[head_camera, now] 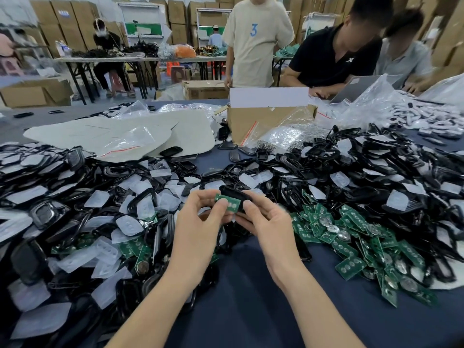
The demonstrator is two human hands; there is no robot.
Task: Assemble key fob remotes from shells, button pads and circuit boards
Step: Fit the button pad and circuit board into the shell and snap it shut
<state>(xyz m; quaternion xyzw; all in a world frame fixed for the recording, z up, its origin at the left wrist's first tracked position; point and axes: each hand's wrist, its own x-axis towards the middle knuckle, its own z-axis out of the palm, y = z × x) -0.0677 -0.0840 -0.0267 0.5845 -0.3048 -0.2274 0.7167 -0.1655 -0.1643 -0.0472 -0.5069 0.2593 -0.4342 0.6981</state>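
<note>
Both my hands meet over the middle of the blue table. My left hand (200,219) pinches a green circuit board (229,202) with round silver contacts, thumb on its face. My right hand (266,222) grips a black shell (234,193) from the right, partly hidden behind the board; the board lies against the shell. Piles of black shells (376,167), translucent white button pads (128,224) and more green circuit boards (351,237) lie on both sides of my hands.
An open cardboard box (253,121) and clear plastic bags (288,136) stand behind the piles. White sheets (125,131) lie at the back left. Three people work at the table's far edge. Bare blue cloth (251,297) shows between my forearms.
</note>
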